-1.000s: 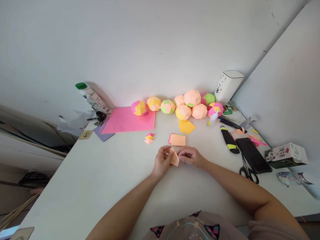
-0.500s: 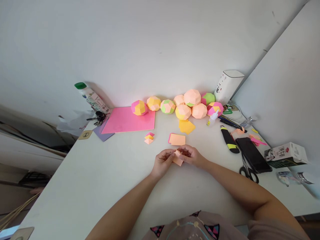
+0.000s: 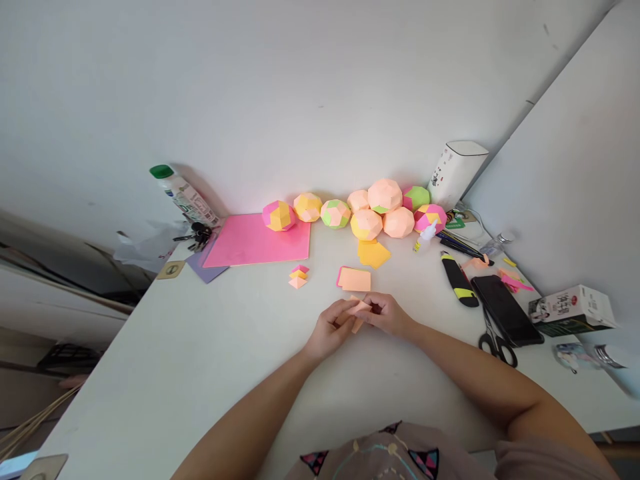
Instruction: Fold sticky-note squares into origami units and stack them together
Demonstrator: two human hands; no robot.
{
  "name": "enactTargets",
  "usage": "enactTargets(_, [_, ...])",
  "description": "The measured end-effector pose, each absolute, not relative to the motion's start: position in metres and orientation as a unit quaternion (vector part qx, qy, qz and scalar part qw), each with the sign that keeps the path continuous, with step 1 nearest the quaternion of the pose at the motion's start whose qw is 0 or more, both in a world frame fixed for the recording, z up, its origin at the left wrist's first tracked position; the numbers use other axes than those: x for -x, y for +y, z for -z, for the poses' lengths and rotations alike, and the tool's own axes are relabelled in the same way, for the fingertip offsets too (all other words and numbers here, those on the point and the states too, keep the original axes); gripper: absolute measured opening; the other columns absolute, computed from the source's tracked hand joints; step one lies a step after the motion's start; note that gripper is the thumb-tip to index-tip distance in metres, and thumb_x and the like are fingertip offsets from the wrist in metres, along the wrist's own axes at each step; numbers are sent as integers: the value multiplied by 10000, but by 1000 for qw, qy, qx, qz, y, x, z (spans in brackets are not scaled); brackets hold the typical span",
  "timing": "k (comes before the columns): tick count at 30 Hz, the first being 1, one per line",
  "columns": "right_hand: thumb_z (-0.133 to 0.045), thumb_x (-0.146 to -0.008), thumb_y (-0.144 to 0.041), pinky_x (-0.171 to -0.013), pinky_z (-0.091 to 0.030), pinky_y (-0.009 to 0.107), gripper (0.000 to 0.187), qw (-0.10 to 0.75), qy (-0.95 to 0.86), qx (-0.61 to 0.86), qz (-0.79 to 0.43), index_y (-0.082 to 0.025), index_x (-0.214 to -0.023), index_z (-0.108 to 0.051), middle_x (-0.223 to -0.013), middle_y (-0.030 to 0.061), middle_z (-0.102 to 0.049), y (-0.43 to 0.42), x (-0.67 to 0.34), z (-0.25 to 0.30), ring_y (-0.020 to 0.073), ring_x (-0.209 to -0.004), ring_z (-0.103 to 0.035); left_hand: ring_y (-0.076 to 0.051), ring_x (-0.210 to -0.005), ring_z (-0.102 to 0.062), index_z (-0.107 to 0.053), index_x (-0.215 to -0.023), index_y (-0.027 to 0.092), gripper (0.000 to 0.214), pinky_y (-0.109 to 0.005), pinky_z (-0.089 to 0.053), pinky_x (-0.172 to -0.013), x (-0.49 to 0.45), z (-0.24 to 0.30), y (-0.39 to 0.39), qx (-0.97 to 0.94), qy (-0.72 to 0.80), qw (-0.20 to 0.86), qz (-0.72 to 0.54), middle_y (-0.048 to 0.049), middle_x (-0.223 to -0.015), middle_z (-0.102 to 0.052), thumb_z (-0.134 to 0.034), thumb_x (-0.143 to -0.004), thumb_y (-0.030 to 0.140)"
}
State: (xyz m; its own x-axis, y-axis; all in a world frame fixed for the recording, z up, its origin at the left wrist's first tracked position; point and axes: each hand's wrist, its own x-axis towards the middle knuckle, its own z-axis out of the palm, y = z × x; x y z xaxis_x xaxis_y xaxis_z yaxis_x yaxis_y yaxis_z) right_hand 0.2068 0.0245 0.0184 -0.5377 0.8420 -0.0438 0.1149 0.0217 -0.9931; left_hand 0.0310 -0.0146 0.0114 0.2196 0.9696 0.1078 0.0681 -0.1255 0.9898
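Observation:
Between my two hands is a small piece of peach paper (image 3: 359, 308), partly folded and half hidden by my fingers. My left hand (image 3: 330, 327) pinches its left side, fingers curled. My right hand (image 3: 387, 313) grips the right side between thumb and fingers. Just beyond them lies a stack of peach paper rectangles (image 3: 356, 279) with a pink edge showing beneath. To the left rest several small folded paper pieces (image 3: 299, 276) in pink, yellow and peach. Yellow paper sheets (image 3: 373, 253) lie farther back.
Several faceted paper balls (image 3: 367, 225) line the wall, with a glue bottle (image 3: 426, 236) beside them. A pink board (image 3: 257, 248) lies back left. On the right are a utility knife (image 3: 459, 279), scissors (image 3: 497, 345), a black phone (image 3: 507, 310) and a milk carton (image 3: 573, 310).
The peach paper has turned and bent between my fingers, so less of its flat face shows. My left fingers have curled further around it. Everything else stays in place.

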Motion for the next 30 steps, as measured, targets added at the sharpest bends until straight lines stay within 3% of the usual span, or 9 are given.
enactTargets(3, [-622,-770,-371,-473,-344,225,234,307,-635,364,-607,-177,-713,-506,-600,-33,-487,26,-208,-17,100,-519,-450,-140,-734,-529,-600,-1110,275,299,-261,-445,-620,-31,-7,-14,-574,446,500,-470,-32,-876,-568,-531,-819,263])
enactTargets(10, [-592,-797,-371,-468,-344,218,239,297,-648,363,-601,-165,-713,-505,-575,-32,-508,27,-210,-6,91,-497,-445,-175,-973,-527,-626,-1079,298,289,-302,-459,-778,-29,0,-9,-559,388,504,-532,-51,-1058,-527,-577,-803,226])
enactTargets(17, [-601,-788,-361,-448,-323,220,254,311,-667,353,-578,-167,-660,-498,-569,-27,-482,27,-208,-10,90,-487,-416,-169,-947,-531,-623,-1077,265,292,-318,-445,-827,-28,-1,-9,-532,389,546,-517,-43,-995,-550,-605,-788,236])
enactTargets(24, [-585,-799,-364,-473,-366,233,236,328,-653,355,-583,-169,-689,-511,-606,-24,-490,25,-209,-11,98,-508,-447,-123,-714,-516,-629,-1051,227,295,-260,-447,-635,-30,-1,-11,-539,471,509,-477,-23,-854,-541,-609,-777,334])
enactTargets(30, [-601,-785,-367,-483,-395,235,230,343,-640,369,-580,-167,-702,-520,-601,-30,-483,23,-207,-15,101,-521,-465,-127,-697,-498,-665,-980,215,239,-254,-421,-643,-30,-7,-11,-591,480,470,-446,-19,-779,-546,-555,-818,352])
